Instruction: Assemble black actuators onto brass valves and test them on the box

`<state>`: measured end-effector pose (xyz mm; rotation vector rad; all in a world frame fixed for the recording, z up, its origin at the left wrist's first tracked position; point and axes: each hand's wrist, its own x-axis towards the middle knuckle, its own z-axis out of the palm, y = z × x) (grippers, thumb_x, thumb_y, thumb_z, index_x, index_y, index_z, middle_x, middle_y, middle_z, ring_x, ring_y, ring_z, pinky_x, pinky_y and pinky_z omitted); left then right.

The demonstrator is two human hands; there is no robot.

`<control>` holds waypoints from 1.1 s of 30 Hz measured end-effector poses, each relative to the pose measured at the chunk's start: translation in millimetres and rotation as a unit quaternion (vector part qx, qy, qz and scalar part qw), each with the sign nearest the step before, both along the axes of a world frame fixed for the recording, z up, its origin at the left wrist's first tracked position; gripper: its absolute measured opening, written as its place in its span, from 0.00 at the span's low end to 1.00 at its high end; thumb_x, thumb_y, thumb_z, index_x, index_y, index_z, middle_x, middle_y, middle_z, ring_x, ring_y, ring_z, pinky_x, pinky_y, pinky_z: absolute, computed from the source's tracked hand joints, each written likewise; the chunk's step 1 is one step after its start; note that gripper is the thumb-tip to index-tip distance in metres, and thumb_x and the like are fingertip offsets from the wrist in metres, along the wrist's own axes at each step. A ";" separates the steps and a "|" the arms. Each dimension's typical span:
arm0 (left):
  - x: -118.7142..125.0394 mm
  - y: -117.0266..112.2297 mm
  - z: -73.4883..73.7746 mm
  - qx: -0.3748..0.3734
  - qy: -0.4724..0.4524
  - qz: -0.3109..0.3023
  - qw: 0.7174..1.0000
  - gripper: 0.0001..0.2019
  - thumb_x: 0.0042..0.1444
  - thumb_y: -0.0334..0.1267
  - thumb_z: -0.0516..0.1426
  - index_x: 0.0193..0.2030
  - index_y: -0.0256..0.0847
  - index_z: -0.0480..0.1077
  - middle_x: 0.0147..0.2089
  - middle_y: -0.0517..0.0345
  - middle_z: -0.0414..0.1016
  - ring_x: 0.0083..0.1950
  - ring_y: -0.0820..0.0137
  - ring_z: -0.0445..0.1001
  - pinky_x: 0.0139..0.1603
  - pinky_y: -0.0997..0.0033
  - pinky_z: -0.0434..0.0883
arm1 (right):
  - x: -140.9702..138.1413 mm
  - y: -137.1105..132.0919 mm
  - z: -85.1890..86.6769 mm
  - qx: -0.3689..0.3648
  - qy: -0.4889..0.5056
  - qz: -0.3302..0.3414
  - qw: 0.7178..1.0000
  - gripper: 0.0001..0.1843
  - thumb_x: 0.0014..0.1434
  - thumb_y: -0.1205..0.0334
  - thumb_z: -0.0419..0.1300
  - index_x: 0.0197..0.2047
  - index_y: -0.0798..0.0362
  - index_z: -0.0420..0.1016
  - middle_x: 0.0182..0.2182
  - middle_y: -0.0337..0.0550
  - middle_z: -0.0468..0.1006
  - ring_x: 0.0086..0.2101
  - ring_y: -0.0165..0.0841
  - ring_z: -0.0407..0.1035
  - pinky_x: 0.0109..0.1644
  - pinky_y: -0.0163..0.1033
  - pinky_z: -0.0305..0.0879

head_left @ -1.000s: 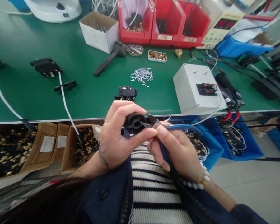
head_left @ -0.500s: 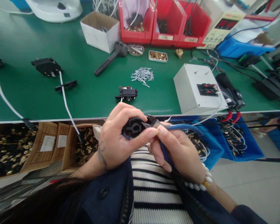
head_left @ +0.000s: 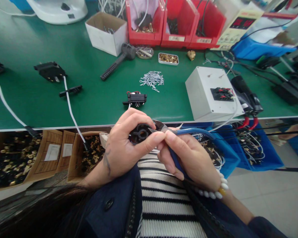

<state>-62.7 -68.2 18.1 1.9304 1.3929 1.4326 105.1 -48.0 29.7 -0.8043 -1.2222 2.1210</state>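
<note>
My left hand [head_left: 129,142] is closed around a black round plastic part [head_left: 140,133] with a hollow centre, its open face turned up. In my right hand [head_left: 188,155] are blue-handled cutting pliers [head_left: 197,132], their dark jaws right at the part's right edge. The tips of both thumbs meet near the jaws, so what lies between the jaws is hidden. Just beyond my left hand, a black plug-like housing [head_left: 136,99] with red wires rests near the table's front edge. Behind it lies a heap of silvery spring clips [head_left: 152,80].
A black hammer [head_left: 119,61], a white carton [head_left: 108,36], red bins [head_left: 178,36] and a tin of brass bits [head_left: 168,59] stand at the back. A grey box [head_left: 206,99] with sockets is on the right. Below the edge are cardboard boxes [head_left: 48,150] and blue crates [head_left: 233,155].
The pliers have shifted slightly with my right hand, and their jaws look less widely parted. The black part has tilted a little in my left hand.
</note>
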 end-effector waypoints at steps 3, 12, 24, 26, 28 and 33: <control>-0.2 1.0 -1.4 0.002 -0.004 -0.017 1.000 0.06 0.61 0.39 0.63 0.38 0.41 0.71 0.37 0.62 0.72 0.39 0.74 0.72 0.44 0.74 0.72 | 0.0 0.4 1.5 -0.002 -0.023 0.008 1.000 0.20 0.70 0.50 0.52 0.30 0.53 0.67 0.13 0.29 0.66 0.10 0.20 0.50 0.14 0.27 0.47; 1.9 2.9 -9.5 -0.091 -0.092 0.013 0.992 0.15 0.61 0.51 0.62 0.44 0.42 0.67 0.38 0.60 0.71 0.31 0.75 0.71 0.32 0.75 0.70 | -12.6 -2.3 -6.0 0.038 -0.034 -0.111 0.993 0.23 0.66 0.43 0.57 0.30 0.54 0.69 0.14 0.31 0.67 0.12 0.20 0.53 0.14 0.28 0.46; -10.1 10.1 -13.3 -0.099 -0.214 -0.065 0.970 0.20 0.61 0.51 0.62 0.53 0.44 0.68 0.49 0.52 0.75 0.37 0.74 0.76 0.40 0.74 0.78 | -4.3 1.2 -9.2 0.006 0.001 -0.091 0.996 0.21 0.68 0.45 0.55 0.33 0.54 0.70 0.14 0.31 0.68 0.12 0.20 0.53 0.15 0.27 0.47; -9.2 8.4 -14.0 -0.092 -0.189 -0.071 0.975 0.19 0.61 0.51 0.61 0.54 0.45 0.68 0.48 0.53 0.75 0.42 0.72 0.77 0.45 0.73 0.78 | -4.5 1.4 -7.5 -0.007 0.005 -0.069 0.998 0.21 0.68 0.45 0.55 0.33 0.54 0.69 0.14 0.31 0.68 0.12 0.19 0.53 0.14 0.26 0.47; -7.0 5.9 -14.1 -0.097 -0.175 -0.078 0.977 0.19 0.62 0.52 0.61 0.54 0.45 0.67 0.47 0.52 0.75 0.46 0.69 0.77 0.47 0.70 0.79 | -4.1 1.6 -6.3 -0.019 0.002 -0.055 0.998 0.20 0.68 0.46 0.55 0.33 0.54 0.69 0.15 0.31 0.68 0.11 0.19 0.53 0.14 0.25 0.46; -0.6 0.7 -11.9 -0.134 -0.208 -0.088 0.965 0.19 0.64 0.54 0.57 0.54 0.44 0.66 0.46 0.51 0.74 0.45 0.66 0.79 0.44 0.66 0.82 | -1.3 1.3 -3.0 -0.030 -0.002 -0.048 0.998 0.20 0.68 0.46 0.55 0.32 0.54 0.69 0.14 0.31 0.67 0.11 0.19 0.52 0.13 0.25 0.44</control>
